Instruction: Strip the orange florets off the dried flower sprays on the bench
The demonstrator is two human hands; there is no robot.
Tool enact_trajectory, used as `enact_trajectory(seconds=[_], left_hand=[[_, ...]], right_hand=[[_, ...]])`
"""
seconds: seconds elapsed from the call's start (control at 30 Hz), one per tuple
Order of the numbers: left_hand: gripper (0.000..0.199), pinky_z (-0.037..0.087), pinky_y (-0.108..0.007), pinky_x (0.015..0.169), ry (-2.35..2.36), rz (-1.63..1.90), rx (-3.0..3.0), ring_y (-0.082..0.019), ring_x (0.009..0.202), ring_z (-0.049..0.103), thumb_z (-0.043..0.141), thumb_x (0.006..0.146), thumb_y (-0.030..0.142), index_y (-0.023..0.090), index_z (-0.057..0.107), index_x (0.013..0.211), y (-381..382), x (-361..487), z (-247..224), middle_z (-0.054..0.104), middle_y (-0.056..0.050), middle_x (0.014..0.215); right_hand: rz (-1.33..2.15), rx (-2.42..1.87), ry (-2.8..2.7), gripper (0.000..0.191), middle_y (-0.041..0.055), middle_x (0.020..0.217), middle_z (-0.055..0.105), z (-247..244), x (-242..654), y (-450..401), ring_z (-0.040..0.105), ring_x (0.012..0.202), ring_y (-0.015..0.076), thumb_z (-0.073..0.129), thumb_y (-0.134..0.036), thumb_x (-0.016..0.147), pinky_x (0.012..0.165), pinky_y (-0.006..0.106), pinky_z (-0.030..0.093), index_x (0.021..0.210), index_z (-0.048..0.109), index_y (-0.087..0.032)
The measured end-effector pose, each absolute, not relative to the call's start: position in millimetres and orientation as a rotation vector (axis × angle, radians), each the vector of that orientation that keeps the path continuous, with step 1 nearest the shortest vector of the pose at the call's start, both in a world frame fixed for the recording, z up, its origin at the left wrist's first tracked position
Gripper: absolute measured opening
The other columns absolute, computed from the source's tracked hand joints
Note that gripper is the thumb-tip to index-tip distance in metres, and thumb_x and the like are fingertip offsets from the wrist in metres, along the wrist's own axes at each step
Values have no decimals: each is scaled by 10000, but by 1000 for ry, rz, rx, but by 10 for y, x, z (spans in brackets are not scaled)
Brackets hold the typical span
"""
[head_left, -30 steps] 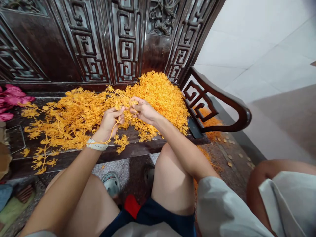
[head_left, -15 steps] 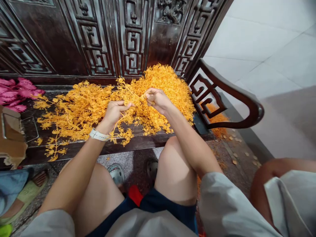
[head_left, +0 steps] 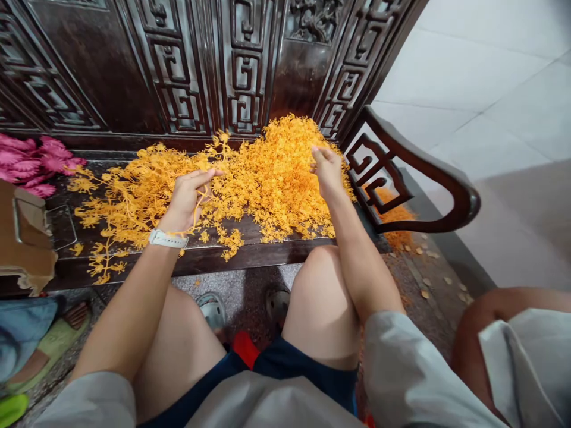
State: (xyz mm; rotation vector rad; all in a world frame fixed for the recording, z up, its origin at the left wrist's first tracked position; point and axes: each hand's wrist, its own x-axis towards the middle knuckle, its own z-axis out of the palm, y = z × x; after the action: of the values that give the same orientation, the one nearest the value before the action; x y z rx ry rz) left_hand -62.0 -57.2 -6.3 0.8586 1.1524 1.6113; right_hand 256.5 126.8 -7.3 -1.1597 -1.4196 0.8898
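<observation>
Orange artificial flower pieces lie in two heaps on a dark wooden bench point(head_left: 250, 252). The left heap point(head_left: 143, 178) is of branching stems with florets; the right heap point(head_left: 289, 178) is taller and denser. My left hand point(head_left: 187, 196), with a white watch on the wrist, is closed around an orange plastic flower stem point(head_left: 198, 208) at the left heap's right side. Over the right part of the dense heap is my right hand point(head_left: 329, 171), thumb and fingers drawn together. What lies between its fingertips, if anything, blends into the orange behind.
Pink flower pieces point(head_left: 38, 163) and a torn cardboard box point(head_left: 24, 232) occupy the bench's left end. A curved armrest point(head_left: 428, 172) bounds the right, with more orange pieces point(head_left: 395, 220) on the floor beyond. Other people's legs show at both sides.
My hands have moved apart. The right one went from beside the left hand to over the dense heap; the left one drew slightly left and down with the stem.
</observation>
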Motion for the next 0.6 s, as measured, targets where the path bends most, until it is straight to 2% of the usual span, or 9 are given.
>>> enact_trajectory(seconds=[0.1,0.17,0.27,0.33,0.4,0.5,0.6], left_hand=[[279,145,-282,444,1156,1586,881,-81,456,212,882,790,434,166,832,852,-563,-541,-44,281,63,511],[293,158,-281,447,1170,1558,889,-81,451,218,874,797,455,171,806,821,-573,-503,-46,286,67,504],[292,161,-264,447,1168,1525,879,-72,445,226,855,812,444,168,765,787,-589,-489,-50,292,77,501],[282,161,-252,444,1140,1517,861,-60,437,234,847,822,418,159,746,780,-594,-487,-41,304,81,507],[288,171,-247,441,1097,1509,854,-50,431,247,838,835,403,155,717,754,-600,-474,-26,322,79,519],[288,184,-246,438,1047,1478,865,-50,430,257,809,871,405,160,701,765,-617,-436,-9,335,77,527],[262,183,-246,437,1021,1449,876,-55,428,253,795,892,400,160,716,822,-629,-399,-15,326,81,522]], right_hand=[[821,-1186,-1362,396,37,822,580,-61,2460,1226,554,730,132,611,-506,993,640,267,438,748,556,-199],[758,-1183,-1404,363,21,758,564,-49,2421,1229,558,728,137,665,-433,970,673,281,458,714,554,-200],[694,-1156,-1436,212,-1,766,591,-82,2393,1279,573,733,142,789,-243,836,718,303,486,783,588,-200],[677,-1142,-1419,255,-5,812,617,-130,2365,1317,592,752,148,838,-211,773,738,315,498,865,601,-205],[652,-1109,-1443,271,-2,822,622,-178,2325,1340,602,762,153,844,-307,810,752,327,506,889,603,-211],[623,-1030,-1560,344,1,757,591,-223,2268,1338,584,730,152,728,-510,931,732,334,501,819,586,-218],[643,-1003,-1608,355,5,789,608,-237,2233,1309,600,741,158,751,-532,901,726,337,510,865,571,-228]])
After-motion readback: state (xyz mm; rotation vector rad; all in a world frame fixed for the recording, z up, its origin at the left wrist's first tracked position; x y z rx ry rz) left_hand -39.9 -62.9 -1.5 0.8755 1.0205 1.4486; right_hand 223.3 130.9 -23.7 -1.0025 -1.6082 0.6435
